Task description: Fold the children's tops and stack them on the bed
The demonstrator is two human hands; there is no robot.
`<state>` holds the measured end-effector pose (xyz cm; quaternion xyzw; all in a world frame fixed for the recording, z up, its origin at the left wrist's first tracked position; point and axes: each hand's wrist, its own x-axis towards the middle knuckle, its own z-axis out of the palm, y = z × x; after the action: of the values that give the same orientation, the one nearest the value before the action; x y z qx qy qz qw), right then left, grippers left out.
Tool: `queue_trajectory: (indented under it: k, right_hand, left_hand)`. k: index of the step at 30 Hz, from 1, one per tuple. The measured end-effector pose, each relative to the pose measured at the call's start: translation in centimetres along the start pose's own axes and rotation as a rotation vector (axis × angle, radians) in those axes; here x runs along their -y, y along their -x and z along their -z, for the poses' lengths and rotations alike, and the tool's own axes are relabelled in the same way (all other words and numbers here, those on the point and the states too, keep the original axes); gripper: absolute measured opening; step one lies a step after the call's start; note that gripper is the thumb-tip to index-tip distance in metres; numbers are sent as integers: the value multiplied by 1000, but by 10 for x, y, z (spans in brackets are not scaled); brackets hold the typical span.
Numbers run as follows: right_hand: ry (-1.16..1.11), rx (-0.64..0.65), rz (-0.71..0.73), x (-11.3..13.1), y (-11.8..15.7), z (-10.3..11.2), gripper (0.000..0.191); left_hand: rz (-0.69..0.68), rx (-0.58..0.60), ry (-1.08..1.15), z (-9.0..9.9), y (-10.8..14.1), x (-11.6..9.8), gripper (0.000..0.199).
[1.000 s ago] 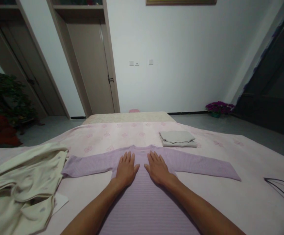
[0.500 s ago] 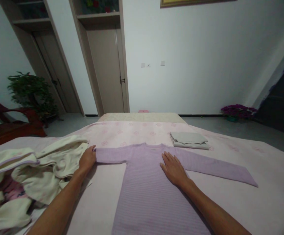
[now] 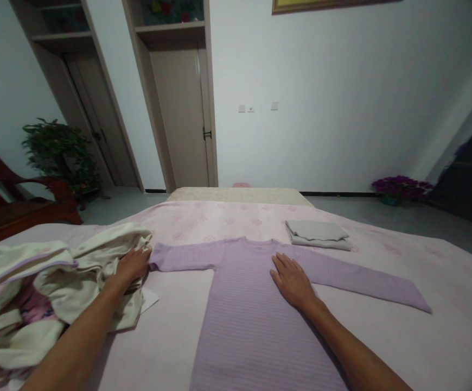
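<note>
A pale purple ribbed long-sleeved top [image 3: 256,309] lies spread out in front of me, neckline away from me and one sleeve out to each side. My right hand [image 3: 291,277] rests flat on its upper chest, fingers stretched out. At the end of the left sleeve [image 3: 187,256], my left hand [image 3: 133,265] has its fingers bent at the cuff, which curls up a little. The fingertips are partly hidden. Right beside and beneath that hand is a heap of cream clothes [image 3: 69,293] with pink pieces in it.
A folded grey garment [image 3: 317,233] lies beyond the right sleeve on the pink patterned cover [image 3: 382,336]. A white slip [image 3: 150,298] pokes out by the heap. Further off are a wooden chair [image 3: 28,198], a potted plant [image 3: 61,157] and purple flowers [image 3: 401,187].
My left hand has moved left over the cream clothes, and more of the left sleeve shows. My right hand stays on the chest of the top. The view has shifted slightly.
</note>
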<state>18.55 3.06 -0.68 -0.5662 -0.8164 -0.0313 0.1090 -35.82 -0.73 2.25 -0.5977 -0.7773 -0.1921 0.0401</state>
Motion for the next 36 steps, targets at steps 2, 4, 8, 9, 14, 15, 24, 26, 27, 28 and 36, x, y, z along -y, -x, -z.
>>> queue_trajectory:
  k: [2,4,8,9,14,15,24,26,27,28,36]
  right_hand:
    - [-3,-7,1,0,1,1,57]
    - [-8,-9,5,0,1,0,57]
    - [-18,-4,9,-2,1,-3,57]
    - [-20,-6,7,-2,0,-4,57]
    - [-14,-19,10,-3,-2,-7,57]
    - [-9,-21,9,-3,-3,-7,57]
    - [-5,-33,2,-2,-2,-7,56]
    - [-4,-35,4,-3,-2,-7,56]
    - [-5,-37,5,-3,-2,-7,56]
    - [-7,-39,6,-3,-2,-8,56]
    - [-15,-46,8,-4,-3,-10,56]
  left_hand:
    - [-16,11,-64,-1,4,4,30]
    - [-11,9,-124,-1,7,7,28]
    - [15,-32,-181,0,8,3,25]
    - [11,-38,-178,-1,7,1,24]
    - [-63,13,-58,-8,-1,-11,36]
    - [-74,32,-22,-10,-3,-14,41]
    - [-1,194,173,-14,-12,-33,35]
    - [72,172,143,-6,-16,-26,29]
    - [105,159,120,0,-18,-21,26]
    - [133,146,92,5,-21,-16,24]
    - [158,131,-86,26,-25,8,29]
